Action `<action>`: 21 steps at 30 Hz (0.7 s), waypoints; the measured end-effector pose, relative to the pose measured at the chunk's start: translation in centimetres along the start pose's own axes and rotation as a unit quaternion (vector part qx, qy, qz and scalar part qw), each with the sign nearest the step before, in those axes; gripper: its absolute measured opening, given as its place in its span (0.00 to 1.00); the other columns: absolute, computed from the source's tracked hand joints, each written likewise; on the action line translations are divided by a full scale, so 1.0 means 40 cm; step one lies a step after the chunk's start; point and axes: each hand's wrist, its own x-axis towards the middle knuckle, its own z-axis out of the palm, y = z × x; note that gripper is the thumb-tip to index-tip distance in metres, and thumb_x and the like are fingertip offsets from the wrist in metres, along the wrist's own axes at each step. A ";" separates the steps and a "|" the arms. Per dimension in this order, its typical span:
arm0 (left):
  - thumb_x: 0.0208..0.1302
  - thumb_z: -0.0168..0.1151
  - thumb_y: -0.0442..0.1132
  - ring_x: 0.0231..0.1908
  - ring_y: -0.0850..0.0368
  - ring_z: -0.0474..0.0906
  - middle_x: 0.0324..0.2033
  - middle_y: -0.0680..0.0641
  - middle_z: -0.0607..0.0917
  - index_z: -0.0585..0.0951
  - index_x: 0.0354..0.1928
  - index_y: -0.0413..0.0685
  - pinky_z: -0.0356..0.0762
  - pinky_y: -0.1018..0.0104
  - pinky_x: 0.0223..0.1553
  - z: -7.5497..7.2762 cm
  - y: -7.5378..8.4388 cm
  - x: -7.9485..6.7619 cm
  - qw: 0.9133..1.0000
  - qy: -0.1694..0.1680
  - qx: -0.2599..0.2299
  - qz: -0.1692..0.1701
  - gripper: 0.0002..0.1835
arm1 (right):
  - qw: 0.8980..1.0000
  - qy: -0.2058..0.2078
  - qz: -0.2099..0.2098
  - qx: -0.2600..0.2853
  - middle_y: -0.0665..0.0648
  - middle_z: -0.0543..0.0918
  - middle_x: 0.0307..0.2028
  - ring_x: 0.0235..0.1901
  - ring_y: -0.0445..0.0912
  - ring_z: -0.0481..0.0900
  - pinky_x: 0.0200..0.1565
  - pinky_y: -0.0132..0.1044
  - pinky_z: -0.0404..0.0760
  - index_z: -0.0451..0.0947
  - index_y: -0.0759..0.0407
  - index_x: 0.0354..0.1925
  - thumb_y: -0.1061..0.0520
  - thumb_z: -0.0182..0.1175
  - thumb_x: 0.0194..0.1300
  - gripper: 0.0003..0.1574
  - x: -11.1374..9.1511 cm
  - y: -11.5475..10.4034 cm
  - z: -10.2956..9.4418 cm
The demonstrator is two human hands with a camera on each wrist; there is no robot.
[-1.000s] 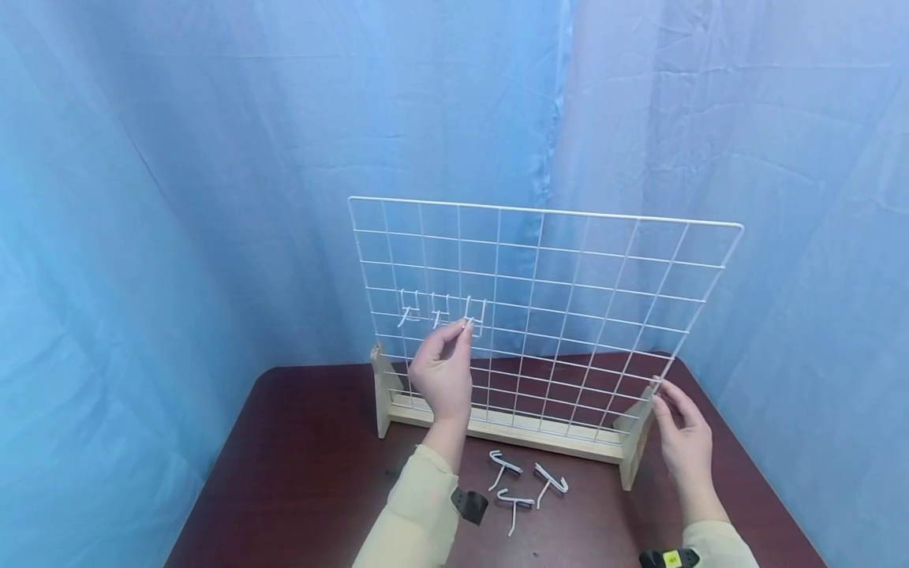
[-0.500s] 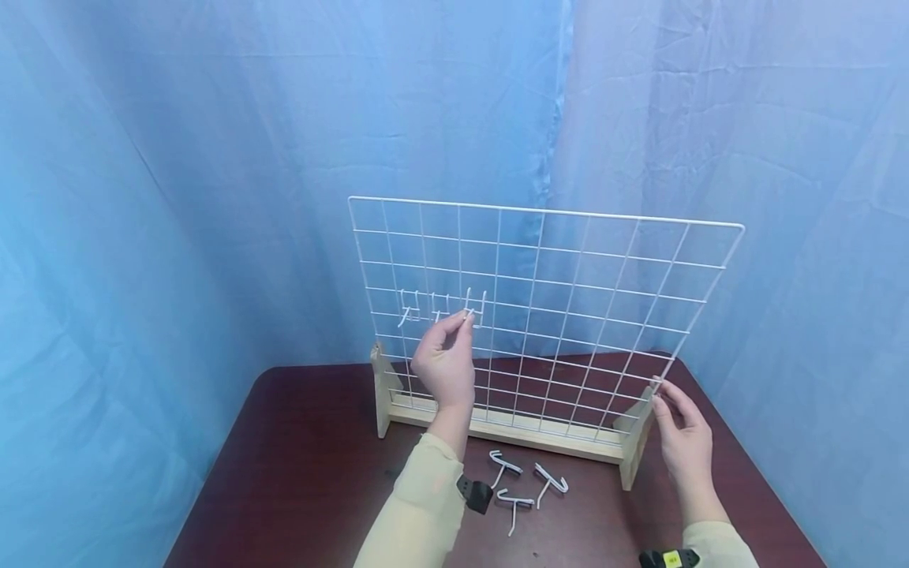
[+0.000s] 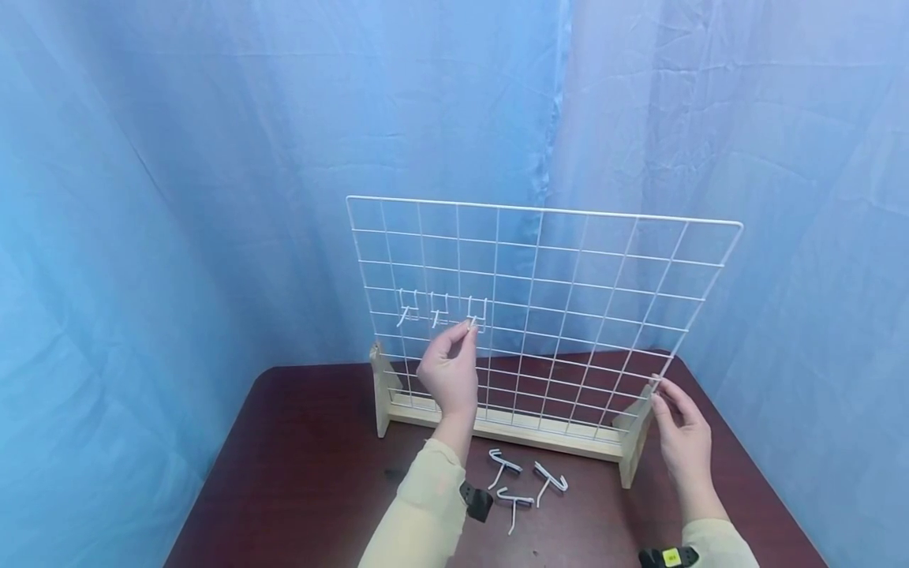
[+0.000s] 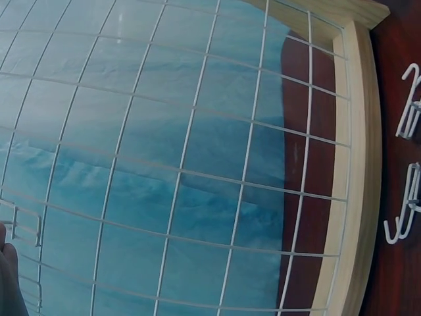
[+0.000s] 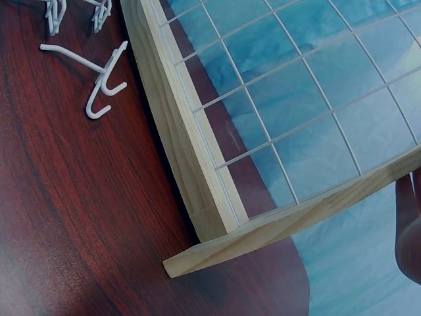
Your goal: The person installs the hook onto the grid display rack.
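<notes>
My left hand (image 3: 453, 371) pinches the prong of a white wire hook (image 3: 484, 310) between thumb and fingertips. That hook's two upper bends lie at a horizontal wire of the white grid panel (image 3: 561, 280). Left of it, two similar hooks (image 3: 409, 313) hang side by side on the same wire. At the panel's right edge my right hand (image 3: 685, 434) grips the frame wire, just above the wooden stand (image 3: 637, 442). In the left wrist view, only a bit of the left fingers (image 4: 9, 276) shows beside the held hook (image 4: 26, 227).
Three loose white hooks (image 3: 514, 500) lie on the dark red table (image 3: 312, 473) in front of the stand. The stand's wooden base bar (image 5: 177, 131) runs along the panel's foot. Blue curtains (image 3: 213, 197) surround the table on the visible sides.
The hook in my left hand went up a little above the wire, then came down to it, shifting slightly right. The right hand stays at the panel's edge.
</notes>
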 end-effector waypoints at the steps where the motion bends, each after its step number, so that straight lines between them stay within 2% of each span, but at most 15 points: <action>1: 0.50 0.76 0.28 0.33 0.48 0.87 0.32 0.45 0.89 0.89 0.32 0.40 0.84 0.69 0.37 0.000 -0.003 -0.002 1.000 -0.002 -0.002 -0.001 0.07 | 1.000 0.001 0.002 -0.001 0.31 0.78 0.45 0.46 0.29 0.74 0.46 0.15 0.72 0.75 0.68 0.61 0.65 0.57 0.71 0.21 0.004 0.011 0.000; 6: 0.52 0.76 0.31 0.32 0.50 0.87 0.33 0.46 0.89 0.89 0.33 0.41 0.84 0.69 0.35 -0.007 -0.013 -0.013 1.000 -0.018 0.013 -0.006 0.06 | 1.000 0.002 0.002 -0.007 0.32 0.78 0.46 0.47 0.29 0.74 0.47 0.15 0.72 0.75 0.67 0.62 0.65 0.57 0.71 0.22 0.016 0.041 -0.001; 15: 0.56 0.73 0.31 0.31 0.55 0.87 0.32 0.49 0.89 0.88 0.34 0.42 0.85 0.67 0.35 -0.028 -0.033 -0.042 0.997 -0.051 0.056 -0.028 0.04 | 1.000 -0.004 -0.004 0.003 0.31 0.78 0.45 0.45 0.28 0.74 0.46 0.15 0.72 0.75 0.67 0.61 0.66 0.57 0.71 0.21 -0.001 -0.007 0.000; 21: 0.56 0.73 0.32 0.31 0.56 0.87 0.31 0.50 0.89 0.88 0.33 0.43 0.85 0.67 0.35 -0.046 -0.058 -0.069 0.995 -0.061 0.063 -0.054 0.03 | 1.000 -0.001 0.000 -0.007 0.31 0.77 0.45 0.46 0.28 0.74 0.46 0.15 0.72 0.75 0.65 0.62 0.64 0.57 0.72 0.22 0.013 0.039 -0.002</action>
